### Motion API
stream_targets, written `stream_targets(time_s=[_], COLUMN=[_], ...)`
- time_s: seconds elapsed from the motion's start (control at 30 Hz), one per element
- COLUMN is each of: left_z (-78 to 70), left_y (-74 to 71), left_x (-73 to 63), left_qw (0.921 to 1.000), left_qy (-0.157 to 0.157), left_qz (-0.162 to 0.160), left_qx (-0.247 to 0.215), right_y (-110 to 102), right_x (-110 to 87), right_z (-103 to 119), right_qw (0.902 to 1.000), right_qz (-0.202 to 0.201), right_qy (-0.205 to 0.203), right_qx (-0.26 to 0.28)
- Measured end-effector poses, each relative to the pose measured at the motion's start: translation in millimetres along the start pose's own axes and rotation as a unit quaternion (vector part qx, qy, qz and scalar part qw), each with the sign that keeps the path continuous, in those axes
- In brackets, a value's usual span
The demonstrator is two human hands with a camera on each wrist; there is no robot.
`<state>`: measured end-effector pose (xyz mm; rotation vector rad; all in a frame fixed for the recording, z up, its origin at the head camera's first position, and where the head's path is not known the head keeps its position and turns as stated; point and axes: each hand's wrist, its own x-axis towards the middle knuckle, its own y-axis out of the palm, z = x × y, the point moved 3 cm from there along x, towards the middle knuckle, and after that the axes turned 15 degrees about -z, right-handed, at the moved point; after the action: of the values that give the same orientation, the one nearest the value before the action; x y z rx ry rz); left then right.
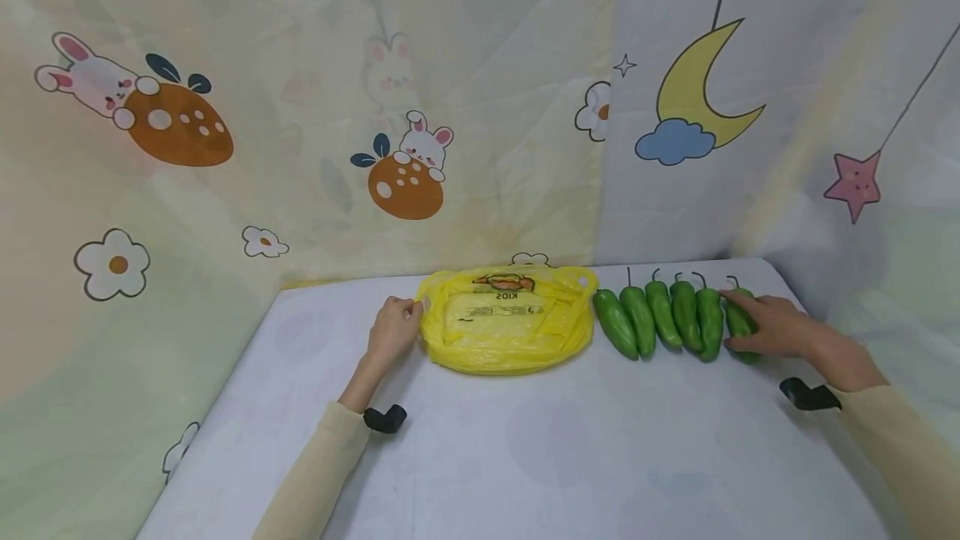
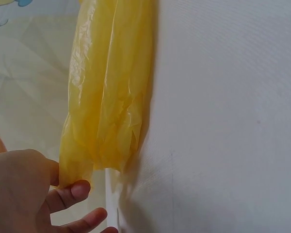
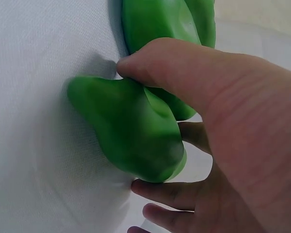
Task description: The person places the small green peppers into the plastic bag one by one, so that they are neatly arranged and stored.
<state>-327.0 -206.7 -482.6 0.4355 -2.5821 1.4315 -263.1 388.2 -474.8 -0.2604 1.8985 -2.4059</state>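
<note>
On white cloth (image 1: 465, 448), a crinkled yellow plastic bag (image 1: 498, 336) is pinched by the left hand (image 1: 393, 325); right of it, a glossy green pepper (image 1: 739, 322) is held by the half-curled right hand (image 1: 780, 327).

Left sleeve (image 1: 315, 473) and right sleeve (image 1: 896, 448) were plain pale beige, stopping short of the bare left hand (image 1: 393, 328) and right hand (image 1: 776, 327). Left wrist piece (image 1: 386, 420) and right wrist piece (image 1: 810, 396) were black, small, bent-shaped.

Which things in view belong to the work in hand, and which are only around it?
In the work:
yellow, printed plastic bag, pinched by the left hand
long green pepper, rightmost, held by the right hand
likely the five other green peppers

Only around it:
white-covered table
cartoon-printed cloth backdrop
</note>
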Motion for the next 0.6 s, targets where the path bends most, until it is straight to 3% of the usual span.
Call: stream_targets(time_s=[0.6], left_z=[1.2], left_y=[2.2], left_x=[0.3], left_qw=[1.0000], left_qy=[0.002], left_qz=[-0.002], left_qx=[-0.007], right_y=[-5.9], right_x=[4.5], right_z=[-4.7], right_qw=[0.9998], right_qz=[-0.001], right_qy=[-0.010], right_qx=[0.015])
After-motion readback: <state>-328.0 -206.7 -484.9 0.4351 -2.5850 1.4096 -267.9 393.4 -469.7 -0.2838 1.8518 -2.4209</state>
